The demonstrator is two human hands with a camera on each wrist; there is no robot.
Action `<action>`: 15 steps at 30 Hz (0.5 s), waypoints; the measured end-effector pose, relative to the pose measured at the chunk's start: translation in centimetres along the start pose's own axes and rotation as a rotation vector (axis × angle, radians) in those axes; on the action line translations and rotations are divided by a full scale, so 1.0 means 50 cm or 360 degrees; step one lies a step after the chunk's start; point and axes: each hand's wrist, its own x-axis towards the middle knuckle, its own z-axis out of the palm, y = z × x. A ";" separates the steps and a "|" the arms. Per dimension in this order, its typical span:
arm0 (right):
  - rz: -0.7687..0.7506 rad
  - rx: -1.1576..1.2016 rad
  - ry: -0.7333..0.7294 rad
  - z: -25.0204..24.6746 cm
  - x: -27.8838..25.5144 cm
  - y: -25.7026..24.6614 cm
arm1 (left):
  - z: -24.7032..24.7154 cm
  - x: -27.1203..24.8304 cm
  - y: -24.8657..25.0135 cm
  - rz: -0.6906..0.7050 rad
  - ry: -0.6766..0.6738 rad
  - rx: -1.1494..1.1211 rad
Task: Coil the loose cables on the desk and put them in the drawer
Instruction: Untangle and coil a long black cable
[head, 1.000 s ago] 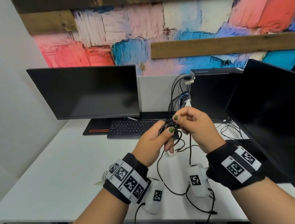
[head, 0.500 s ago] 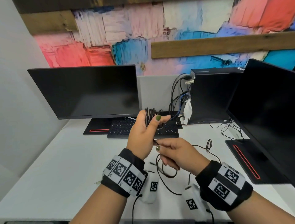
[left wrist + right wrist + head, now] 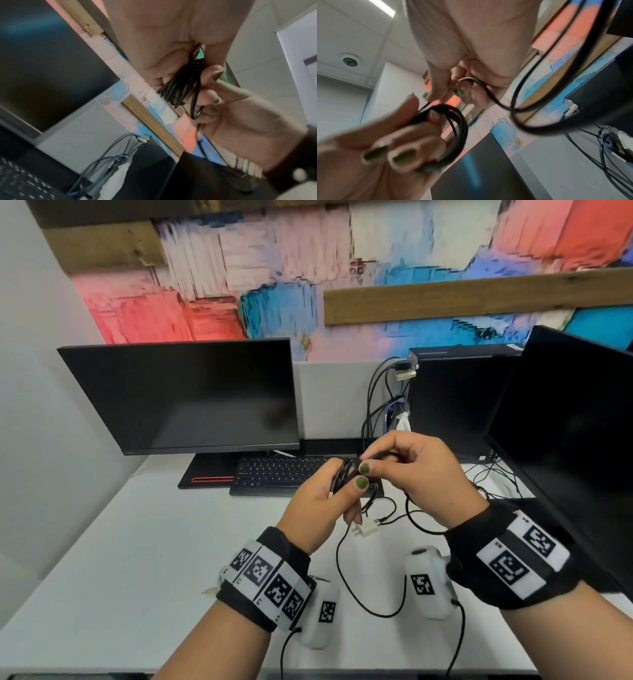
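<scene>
My left hand (image 3: pixel 337 491) grips a small coil of black cable (image 3: pixel 343 475) in its fist, thumb pressed over the turns, above the white desk (image 3: pixel 137 559). Just right of the coil, my right hand (image 3: pixel 371 464) pinches the cable's free strand between thumb and fingers. The loose cable tail (image 3: pixel 342 570) hangs down from both hands and loops over the desk. A white plug (image 3: pixel 365 529) lies under my hands. In the left wrist view the coil (image 3: pixel 178 86) sits across my left palm. The right wrist view shows my right fingertips (image 3: pixel 467 88) on the strand beside the coil (image 3: pixel 458 121). No drawer shows.
A black keyboard (image 3: pixel 274 474) lies behind my hands, a dark monitor (image 3: pixel 185 395) behind it. A second monitor (image 3: pixel 575 440) stands on the right. A black computer tower (image 3: pixel 455 402) at the back has several plugged cables (image 3: pixel 376 405). More thin cables (image 3: pixel 496 477) lie beside it.
My right hand has risen from below the left hand to the coil's top, bringing the strand with it. The left hand with the coil has dropped slightly and shifted right.
</scene>
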 end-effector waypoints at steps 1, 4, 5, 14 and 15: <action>-0.0001 0.0008 0.0022 0.003 0.002 0.004 | 0.002 0.001 0.003 0.0000 -0.0016 -0.0081; 0.0011 0.0085 0.0073 0.016 0.003 0.017 | 0.007 0.003 0.019 0.0018 -0.0024 -0.0287; 0.0043 0.0142 0.0086 0.022 0.001 0.024 | 0.007 0.003 0.022 0.0030 -0.0025 -0.0339; 0.0429 0.0419 -0.0146 0.087 -0.023 0.056 | 0.006 0.003 0.024 0.0025 0.0283 -0.0470; 0.0455 0.0287 -0.0221 0.091 -0.028 0.061 | 0.005 0.004 0.024 0.0027 0.0344 -0.0386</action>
